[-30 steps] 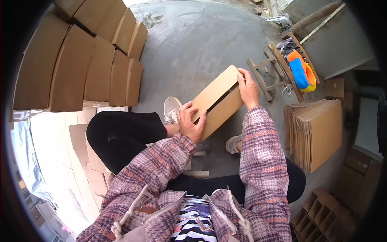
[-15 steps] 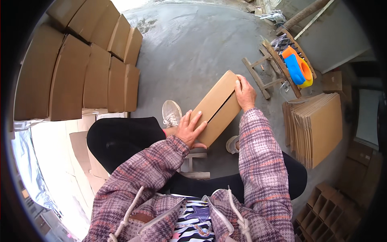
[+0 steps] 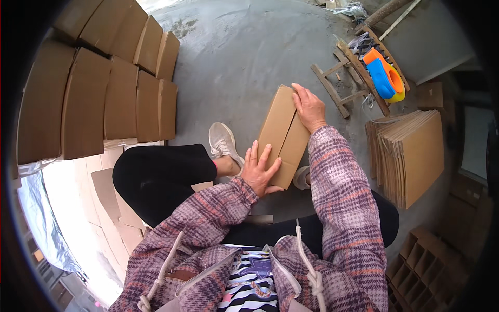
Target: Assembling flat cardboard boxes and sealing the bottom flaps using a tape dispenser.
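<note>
1. Cardboard is the whole job here: a small brown carton lies just right of the frame's centre, on the grey concrete floor between the person's feet.
2. Left hand rests flat, fingers spread, on the carton's near end; it presses rather than grips, nothing clasped inside it.
3. Right hand lies over the far right edge with fingers curled lightly onto the top, not closed around anything.
4. To do this step well, I would keep both palms low and even, so the flaps sit flush and the seam stays straight.
5. Folded cartons stand in rows at upper left; flat blanks are stacked at right.
6. Orange-and-blue tape dispensers rest on a wooden stool, upper right.
</note>
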`<state>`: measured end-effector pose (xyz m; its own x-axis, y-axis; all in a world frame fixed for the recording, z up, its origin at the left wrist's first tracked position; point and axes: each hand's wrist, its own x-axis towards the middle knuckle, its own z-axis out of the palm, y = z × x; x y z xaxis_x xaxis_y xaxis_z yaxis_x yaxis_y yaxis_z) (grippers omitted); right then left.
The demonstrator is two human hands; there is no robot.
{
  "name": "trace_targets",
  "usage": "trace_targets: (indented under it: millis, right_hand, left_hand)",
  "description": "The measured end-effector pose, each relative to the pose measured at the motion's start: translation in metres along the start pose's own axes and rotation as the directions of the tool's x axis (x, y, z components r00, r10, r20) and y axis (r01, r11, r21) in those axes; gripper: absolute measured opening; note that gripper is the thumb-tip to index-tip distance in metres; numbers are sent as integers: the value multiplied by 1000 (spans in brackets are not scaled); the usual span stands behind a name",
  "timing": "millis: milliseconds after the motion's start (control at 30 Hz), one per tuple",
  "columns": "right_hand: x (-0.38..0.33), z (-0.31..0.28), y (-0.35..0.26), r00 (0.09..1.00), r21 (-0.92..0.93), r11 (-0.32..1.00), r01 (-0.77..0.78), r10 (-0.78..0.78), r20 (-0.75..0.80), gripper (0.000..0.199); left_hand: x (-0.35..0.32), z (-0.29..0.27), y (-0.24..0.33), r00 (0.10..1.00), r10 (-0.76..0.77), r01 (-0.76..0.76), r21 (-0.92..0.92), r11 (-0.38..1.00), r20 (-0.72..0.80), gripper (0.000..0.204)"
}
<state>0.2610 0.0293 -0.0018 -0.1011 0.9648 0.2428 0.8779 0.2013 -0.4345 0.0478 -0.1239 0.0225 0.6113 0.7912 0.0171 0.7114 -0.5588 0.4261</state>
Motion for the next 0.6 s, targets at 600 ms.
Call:
trace_targets:
  millis: [600]
  right_hand:
    - [9,15,-16,998,191,979,69,-70,0,12]
  left_hand:
    - [3,9,-4,992,110,-108,38,993,-54,94]
